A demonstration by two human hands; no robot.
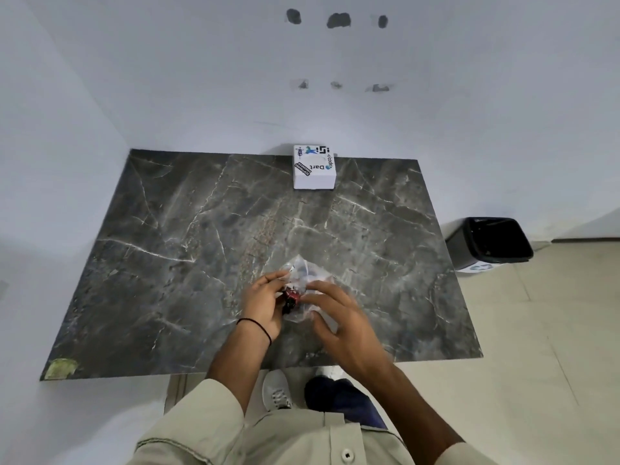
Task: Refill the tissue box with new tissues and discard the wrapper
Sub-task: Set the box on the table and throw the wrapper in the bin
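A crumpled clear plastic wrapper (307, 271) with a red and black printed patch is held between both hands over the near middle of the dark marble table (167, 229). My left hand (263, 305) pinches its left side. My right hand (339, 317) grips its right side, fingers curled over the plastic. A white tissue box (314, 169) with stickers on top stands at the table's far edge against the wall, well beyond both hands. Whether tissues are inside the wrapper is hidden by my fingers.
A black waste bin (489, 243) stands on the floor to the right of the table, by the wall. White walls close the far and left sides. My shoes show below the table's near edge.
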